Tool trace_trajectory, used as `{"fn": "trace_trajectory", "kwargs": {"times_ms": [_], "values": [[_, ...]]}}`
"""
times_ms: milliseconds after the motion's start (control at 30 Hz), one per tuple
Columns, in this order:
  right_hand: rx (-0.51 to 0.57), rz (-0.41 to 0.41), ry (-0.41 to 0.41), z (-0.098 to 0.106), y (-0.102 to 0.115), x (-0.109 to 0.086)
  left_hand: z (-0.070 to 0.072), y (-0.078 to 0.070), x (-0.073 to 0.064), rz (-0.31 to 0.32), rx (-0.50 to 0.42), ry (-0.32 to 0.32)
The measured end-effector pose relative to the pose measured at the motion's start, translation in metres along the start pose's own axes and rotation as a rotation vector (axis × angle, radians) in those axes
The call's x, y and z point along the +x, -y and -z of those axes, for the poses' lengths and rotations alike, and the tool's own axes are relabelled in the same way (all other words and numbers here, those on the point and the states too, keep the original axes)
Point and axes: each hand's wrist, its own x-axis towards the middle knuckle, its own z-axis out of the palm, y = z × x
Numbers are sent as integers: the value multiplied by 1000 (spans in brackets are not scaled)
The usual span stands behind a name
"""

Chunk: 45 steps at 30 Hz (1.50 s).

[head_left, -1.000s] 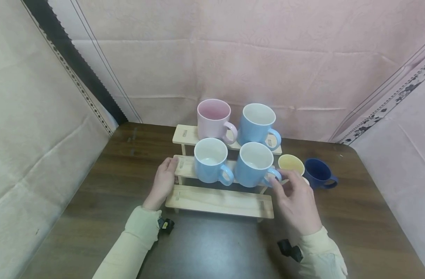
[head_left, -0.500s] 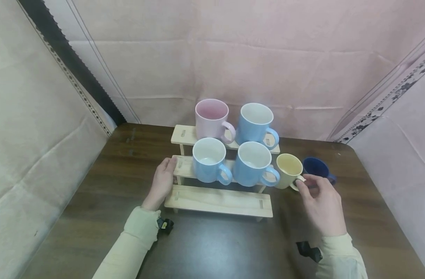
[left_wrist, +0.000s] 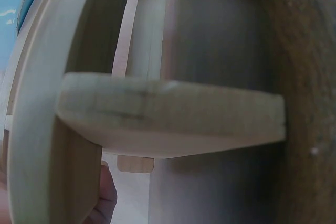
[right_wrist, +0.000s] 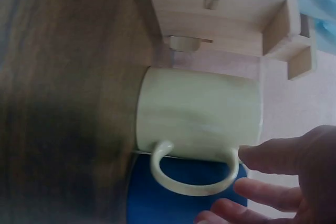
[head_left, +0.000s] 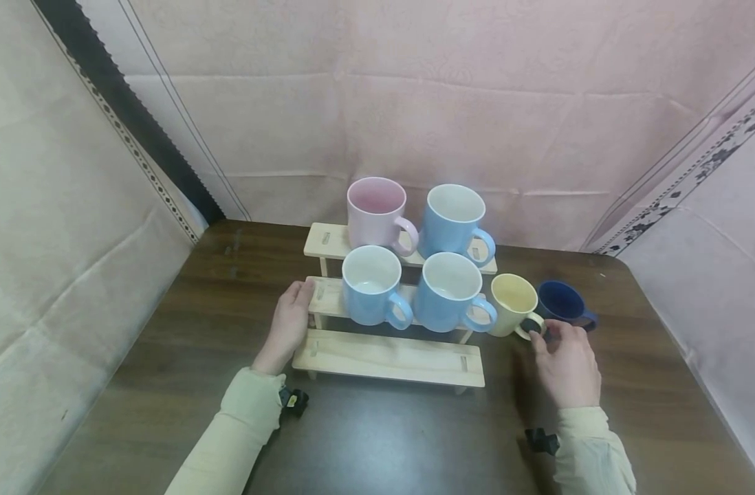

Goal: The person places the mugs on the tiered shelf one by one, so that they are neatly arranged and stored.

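My left hand (head_left: 289,320) grips the left end of the three-tier wooden shelf rack (head_left: 386,357) at its middle tier; fingers (left_wrist: 107,192) show past the wood in the left wrist view. On the table to the rack's right stands a pale yellow mug (head_left: 512,302), upright, its handle toward my right hand (head_left: 568,361). The thumb and forefinger of that hand are parted, their tips right at the top of the yellow handle (right_wrist: 191,188). A dark blue mug (head_left: 560,300) stands just behind and right of the yellow one, partly hidden in the right wrist view.
The top tier bears a pink mug (head_left: 376,213) and a light blue mug (head_left: 453,220). Two more light blue mugs, a left one (head_left: 370,285) and a right one (head_left: 447,292), sit on the middle tier. Pale cloth (head_left: 414,103) hangs behind the brown table (head_left: 377,447).
My right hand has left the handle of the right middle-tier mug and moved right, then slightly down, to the yellow mug's handle. My left hand stays on the rack.
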Motion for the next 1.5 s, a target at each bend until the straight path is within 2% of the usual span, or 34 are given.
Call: {"fn": "trace_trajectory", "kwargs": {"times_ms": [200, 633, 867, 1067, 1133, 1367, 1500], "values": [[-27, 19, 21, -3, -4, 1, 0, -1, -1, 3, 2, 1], [-13, 31, 48, -10, -7, 6, 1, -1, 0, 7, -3, 8], [-15, 17, 104, -10, -10, 6, 1, -2, -1, 10, 1, 15], [44, 140, 43, -16, -16, 7, 1, -1, -2, 10, 6, 9], [72, 154, 35, -19, -19, 8, 1, -1, -2, 7, 7, 6], [153, 95, 71, -24, -22, 8, 1, 0, -2, -5, 5, -1], [145, 87, 48, -26, -22, 5, 1, 0, -1, -10, 3, 0]]}}
